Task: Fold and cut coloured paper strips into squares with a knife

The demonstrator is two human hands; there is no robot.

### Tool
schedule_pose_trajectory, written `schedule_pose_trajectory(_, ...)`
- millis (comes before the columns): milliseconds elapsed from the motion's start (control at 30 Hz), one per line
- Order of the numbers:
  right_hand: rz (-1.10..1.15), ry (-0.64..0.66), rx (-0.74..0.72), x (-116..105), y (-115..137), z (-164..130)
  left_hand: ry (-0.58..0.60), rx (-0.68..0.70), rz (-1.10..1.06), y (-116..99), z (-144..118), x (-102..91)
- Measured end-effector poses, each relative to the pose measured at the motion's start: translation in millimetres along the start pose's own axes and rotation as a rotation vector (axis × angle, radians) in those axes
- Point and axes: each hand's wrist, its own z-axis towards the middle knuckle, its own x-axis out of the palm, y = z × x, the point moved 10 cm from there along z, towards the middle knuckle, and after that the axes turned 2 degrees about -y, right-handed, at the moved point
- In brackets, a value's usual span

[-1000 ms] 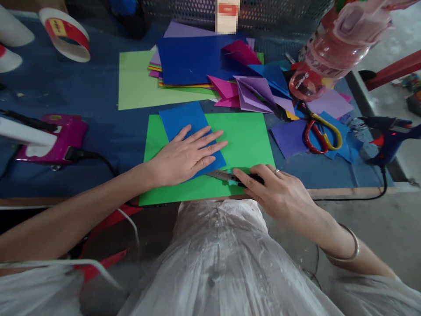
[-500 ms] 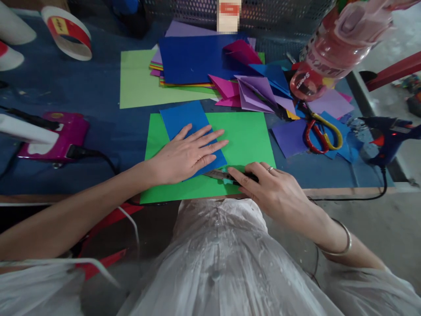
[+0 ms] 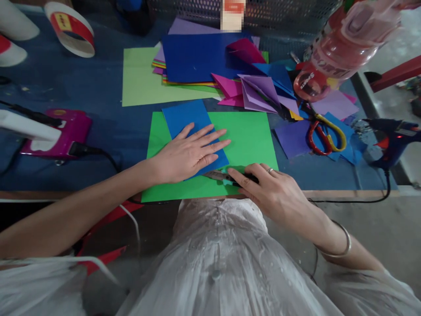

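Observation:
My left hand (image 3: 189, 153) lies flat, fingers spread, on a blue paper strip (image 3: 186, 117) that rests on a green sheet (image 3: 250, 138). My right hand (image 3: 272, 191) grips a utility knife (image 3: 221, 176); its blade points left, at the near edge of the blue strip. Both hands are at the table's front edge.
A stack of coloured paper with a dark blue sheet (image 3: 194, 57) on top lies behind, beside folded purple and pink pieces (image 3: 253, 90). Red-and-yellow scissors (image 3: 324, 136), a blue glue gun (image 3: 393, 138) and a pink bottle (image 3: 338, 44) are at right. A magenta tool (image 3: 62, 134) and tape roll (image 3: 70, 28) are at left.
My right hand with the knife has slid a little to the left along the near edge of the blue strip. The left hand keeps pressing in place.

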Motion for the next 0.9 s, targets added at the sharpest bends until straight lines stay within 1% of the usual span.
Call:
schedule_pose_trajectory(367,-0.025,0.002,-0.034,-2.3,3.2,2.6,-0.013,-0.005,-0.008,-0.7,-0.3,-1.9)
schedule_pose_trajectory(567,-0.016,0.020,-0.025,-4.5,5.0,0.7,-0.005,-0.004,-0.003,-1.4,-0.3,-1.2)
schedule_pose_trajectory(733,-0.017,0.007,-0.028,-2.1,7.7,7.3,0.000,-0.016,-0.004,-0.1,-0.4,-1.2)
schedule_pose_trajectory(900,0.001,0.027,-0.047,-0.5,8.1,4.9,0.007,-0.008,-0.012,-1.4,-0.6,-1.2)
